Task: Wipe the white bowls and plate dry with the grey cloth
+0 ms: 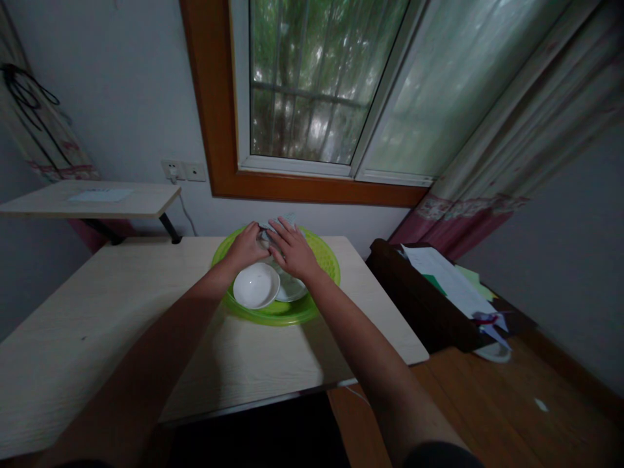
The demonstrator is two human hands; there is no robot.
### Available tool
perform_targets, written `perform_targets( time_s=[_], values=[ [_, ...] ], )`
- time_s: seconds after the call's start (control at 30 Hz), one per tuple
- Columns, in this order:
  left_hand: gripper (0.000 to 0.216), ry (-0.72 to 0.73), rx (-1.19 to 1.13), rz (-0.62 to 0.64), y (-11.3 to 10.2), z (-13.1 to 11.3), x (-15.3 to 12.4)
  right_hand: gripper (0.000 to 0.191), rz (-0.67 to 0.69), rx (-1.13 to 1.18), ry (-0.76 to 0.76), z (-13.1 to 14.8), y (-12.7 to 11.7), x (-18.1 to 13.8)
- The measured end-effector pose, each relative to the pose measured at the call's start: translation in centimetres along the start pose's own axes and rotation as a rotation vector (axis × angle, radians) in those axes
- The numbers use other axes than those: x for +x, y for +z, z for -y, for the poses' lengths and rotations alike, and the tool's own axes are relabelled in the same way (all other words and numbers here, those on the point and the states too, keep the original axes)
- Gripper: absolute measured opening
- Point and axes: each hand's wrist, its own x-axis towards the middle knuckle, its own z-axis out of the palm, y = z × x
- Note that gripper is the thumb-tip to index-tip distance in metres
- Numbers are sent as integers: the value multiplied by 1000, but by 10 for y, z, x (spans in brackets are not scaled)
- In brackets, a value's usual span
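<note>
A bright green plastic basket (275, 318) sits on the table. Inside it, a white bowl (256, 286) tilts toward me, with a white dish (291, 290) beside it, partly covered by my right wrist. Over the basket's far side, my left hand (247, 247) is closed, its curled fingers at a pale blue-grey, cloth-like thing (266, 235). My right hand (294, 252) reaches over the same thing with its fingers stretched and spread, touching or just above it. Both hands hide much of that thing, so its exact kind is unclear.
The pale wooden table (185, 364) has a small raised shelf (92, 201) at its left back. A window (312, 84) is behind, with a wall socket (182, 171) to its left. Right of the table, papers (441, 276) lie on a dark brown piece of furniture (424, 312).
</note>
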Motion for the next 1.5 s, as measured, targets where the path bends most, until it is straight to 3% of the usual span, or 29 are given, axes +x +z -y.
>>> perform_targets(
  time_s=[0.17, 0.37, 0.63, 0.83, 1.3, 1.5],
  values=[
    [62, -51, -99, -53, 3, 3, 1, 63, -149, 121, 203, -20, 9, -3],
    [69, -152, -200, -79, 5, 11, 3, 89, -204, 282, 387, -40, 19, -6],
    [74, -207, -440, -64, 13, 21, 2, 92, -231, 476, 522, -40, 23, -7],
    [84, -180, -447, -27, 15, 22, 1, 89, -275, 437, 487, -42, 22, -7],
    [68, -26, -72, -32, 0, 4, 0, 83, -155, 199, 276, -34, 12, -8],
    [61, 3, 19, -10, -6, -5, -1, 65, -73, 76, 68, -11, 4, -3]
  ],
)
